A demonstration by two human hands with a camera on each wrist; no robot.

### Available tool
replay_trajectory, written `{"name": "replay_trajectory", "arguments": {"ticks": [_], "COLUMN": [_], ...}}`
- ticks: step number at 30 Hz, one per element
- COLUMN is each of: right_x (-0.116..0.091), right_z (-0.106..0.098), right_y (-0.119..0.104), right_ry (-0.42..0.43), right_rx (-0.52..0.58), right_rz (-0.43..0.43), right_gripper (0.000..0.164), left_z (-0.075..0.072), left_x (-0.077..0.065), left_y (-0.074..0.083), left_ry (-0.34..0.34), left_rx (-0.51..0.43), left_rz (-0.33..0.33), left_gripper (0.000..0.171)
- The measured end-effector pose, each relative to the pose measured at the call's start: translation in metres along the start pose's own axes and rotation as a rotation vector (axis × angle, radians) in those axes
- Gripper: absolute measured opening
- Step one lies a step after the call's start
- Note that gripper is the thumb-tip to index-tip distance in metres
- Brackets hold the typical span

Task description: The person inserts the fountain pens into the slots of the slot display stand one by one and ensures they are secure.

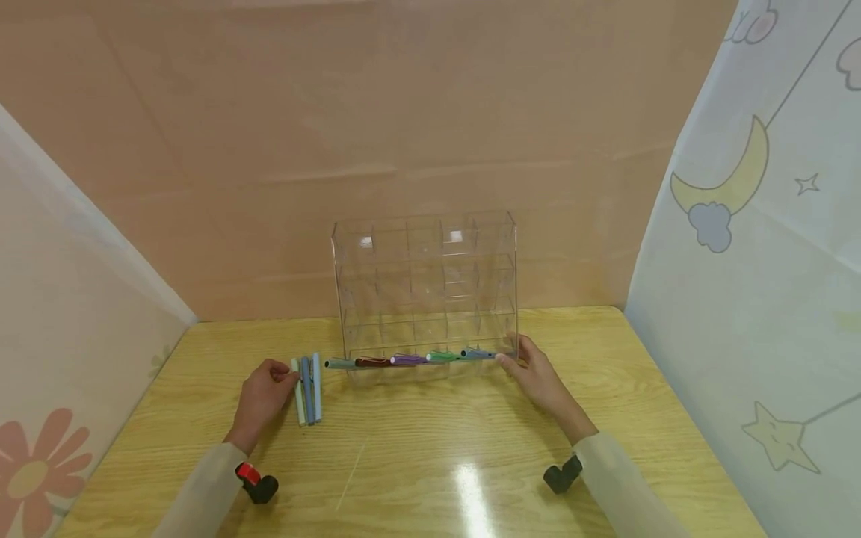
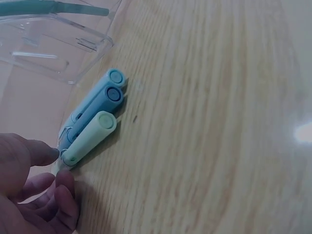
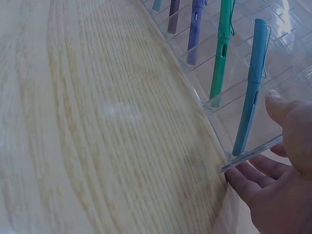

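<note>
A clear acrylic pen rack (image 1: pixel 427 329) with several compartments stands on the table. Pens in grey-green (image 1: pixel 341 364), dark brown (image 1: pixel 373 362), purple (image 1: pixel 407 359), green (image 1: pixel 442 356) and blue (image 3: pixel 249 97) lean in its lowest row. My right hand (image 1: pixel 538 377) grips the rack's right side edge, thumb inside and fingers outside. Left of the rack lie a light green pen (image 2: pixel 92 138), a darker blue pen (image 2: pixel 100 108) and a light blue pen (image 1: pixel 318 387), side by side. My left hand (image 1: pixel 264 396) pinches the far end of the light green pen, which still lies on the table.
The wooden table (image 1: pixel 403 463) meets an orange-brown cloth (image 1: pixel 403 112) behind the rack. Patterned white cloths stand at the left (image 1: pixel 67 261) and right (image 1: pixel 760 314). Black wrist cameras (image 1: pixel 563 475) sit on both wrists.
</note>
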State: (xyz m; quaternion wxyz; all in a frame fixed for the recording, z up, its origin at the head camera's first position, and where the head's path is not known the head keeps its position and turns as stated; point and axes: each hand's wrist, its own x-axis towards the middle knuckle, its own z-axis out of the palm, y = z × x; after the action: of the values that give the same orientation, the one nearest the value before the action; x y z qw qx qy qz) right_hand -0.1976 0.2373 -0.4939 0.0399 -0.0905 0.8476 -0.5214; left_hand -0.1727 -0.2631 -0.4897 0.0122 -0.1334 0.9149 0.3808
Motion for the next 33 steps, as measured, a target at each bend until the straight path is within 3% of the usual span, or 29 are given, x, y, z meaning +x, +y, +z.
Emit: {"name": "replay_trajectory", "arguments": {"ticks": [11, 19, 25, 33], "right_x": [0.001, 0.001, 0.0, -0.001], "right_z": [0.001, 0.0, 0.0, 0.0], "right_y": [0.004, 0.001, 0.001, 0.0], "right_ry": [-0.003, -0.003, 0.001, 0.003], "right_rx": [0.0, 0.013, 0.014, 0.009], "right_rz": [-0.004, 0.008, 0.008, 0.008], "right_gripper": [0.073, 0.075, 0.075, 0.074], "left_z": [-0.003, -0.014, -0.019, -0.015], "left_x": [0.014, 0.017, 0.017, 0.018], "left_y": [-0.002, 0.003, 0.009, 0.012], "left_ry": [-0.006, -0.132, -0.174, -0.149], "left_rx": [0.025, 0.11, 0.142, 0.163], "left_rz": [0.021, 0.009, 0.001, -0.008], "left_gripper": [0.037, 0.048, 0.047, 0.041]}}
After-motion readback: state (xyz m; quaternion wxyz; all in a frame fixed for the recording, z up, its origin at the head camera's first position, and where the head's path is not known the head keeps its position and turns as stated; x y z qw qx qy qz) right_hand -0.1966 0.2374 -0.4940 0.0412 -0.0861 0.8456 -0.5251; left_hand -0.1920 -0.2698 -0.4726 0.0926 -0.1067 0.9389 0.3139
